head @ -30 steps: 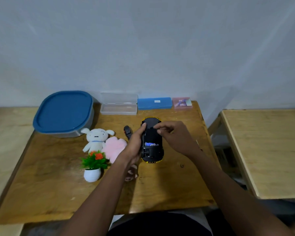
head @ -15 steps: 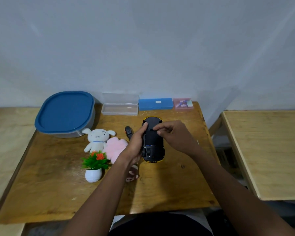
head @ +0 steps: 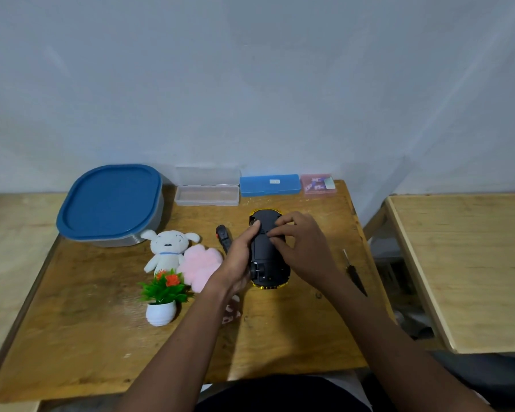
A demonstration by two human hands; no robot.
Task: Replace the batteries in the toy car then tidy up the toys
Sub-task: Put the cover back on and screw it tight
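We cannot see the middle of the toy car's (head: 263, 248) black underside, for the left hand (head: 238, 257) covers one flank and the right hand (head: 304, 251) the other; a small pink thing (head: 231, 312) shows only in part under the left wrist, too hidden to name. The label on the blue case (head: 269, 184) is too small to read; the bench (head: 101, 337) is cut short by our forearms at its near edge.

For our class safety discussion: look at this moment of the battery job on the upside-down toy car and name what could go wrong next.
1. The screwdriver lies near the table's right edge, beside the right forearm; a nudge could knock it off.
2. The left hand steadies the toy car from one side only while the right hand presses on its underside; the car might slip.
3. The plush toys and potted plant crowd the left arm and could be toppled.
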